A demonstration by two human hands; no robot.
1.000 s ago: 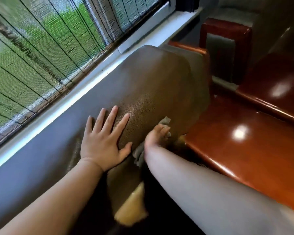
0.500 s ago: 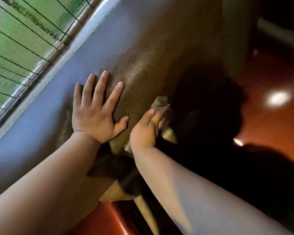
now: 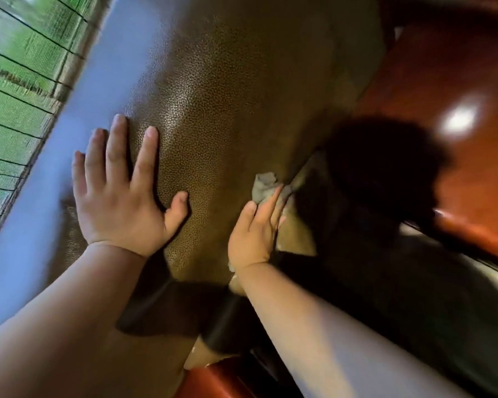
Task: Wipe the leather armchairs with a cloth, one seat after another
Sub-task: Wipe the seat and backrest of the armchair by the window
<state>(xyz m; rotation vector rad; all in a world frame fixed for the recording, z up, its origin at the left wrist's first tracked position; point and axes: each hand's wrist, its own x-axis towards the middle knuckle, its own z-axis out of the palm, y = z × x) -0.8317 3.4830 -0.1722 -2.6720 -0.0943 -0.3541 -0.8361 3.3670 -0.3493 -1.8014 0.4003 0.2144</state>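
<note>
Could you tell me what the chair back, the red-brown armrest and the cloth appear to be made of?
Chair back: brown leather or imitation, pebbled grain with a soft sheen. Armrest: probably lacquered wood, glossy with a sharp light reflection. Cloth: soft grey matte fabric, crumpled under the right hand.

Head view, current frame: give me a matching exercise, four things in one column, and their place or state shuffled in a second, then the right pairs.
Things:
1. left hand
2. right hand
3. cloth
4. wooden armrest

Places or states:
A. glossy red-brown, with a bright light reflection
B. grey, bunched, peeking out past the fingertips
C. fingers spread, flat on the brown leather
D. pressing the cloth against the leather, fingers straight

Pairs: 1-C, 2-D, 3-B, 4-A
</note>
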